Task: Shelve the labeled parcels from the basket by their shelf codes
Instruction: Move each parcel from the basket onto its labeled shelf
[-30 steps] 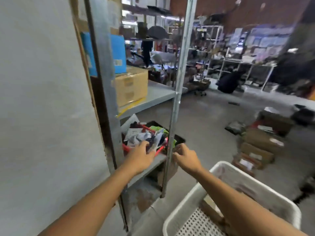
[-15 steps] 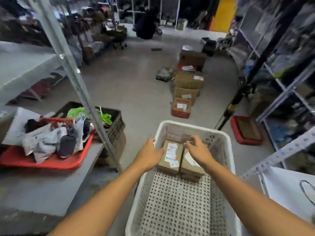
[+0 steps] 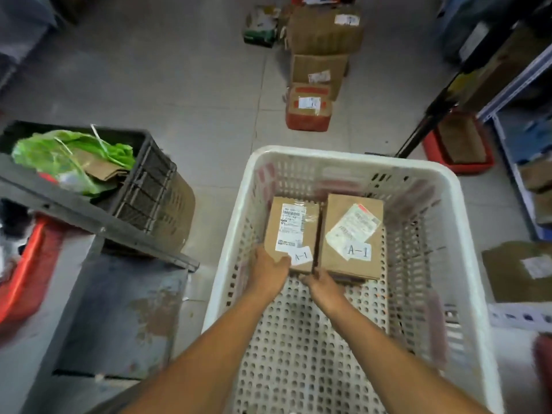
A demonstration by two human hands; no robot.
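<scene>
At the left of the frame a grey shelf (image 3: 119, 300) carries a black crate (image 3: 149, 186) of green plastic and cardboard. In the centre, a white basket (image 3: 466, 264) holds two parcels, both coded A-1. The left hand (image 3: 270, 271) grips the near corner of the left parcel (image 3: 291, 231); the right hand (image 3: 324, 285) touches the right parcel (image 3: 352, 234), its grip unclear. Neither appears lifted, so both probably remain to be shelved. More boxes (image 3: 316, 67) lie on the floor above.

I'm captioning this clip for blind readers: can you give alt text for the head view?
Two hands reach into a white perforated basket: the left hand grips the left parcel, and the right hand touches the near edge of the right parcel. Both cardboard parcels carry "A-1" stickers.
</scene>
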